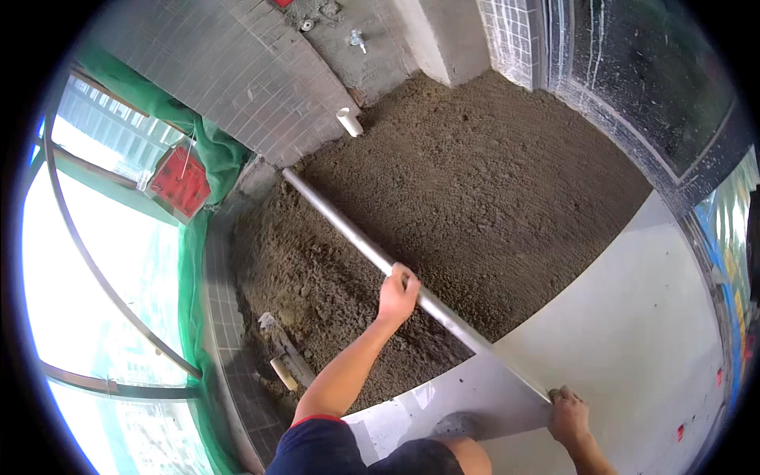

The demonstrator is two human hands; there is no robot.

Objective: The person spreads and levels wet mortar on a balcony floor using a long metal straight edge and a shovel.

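A long straight metal bar [340, 222] lies diagonally across a bed of damp grey-brown mortar [491, 174], its far end by the left wall. My left hand [398, 294] is closed round the middle of the bar. My right hand [568, 416] grips its near end, over a pale, smooth floor surface [641, 293] bordering the mortar. Left of the bar the mortar is rougher and heaped. A trowel-like tool [289, 352] with a light handle [283, 374] rests there, below my left forearm. My bare knee [469, 455] shows at the bottom edge.
A short white pipe [349, 122] rises by the tiled back wall [206, 71], below a tap [357, 41]. At left are windows with green netting [215, 150], a curved rail and a red board [178, 180]. A dark glass panel [633, 87] stands at upper right.
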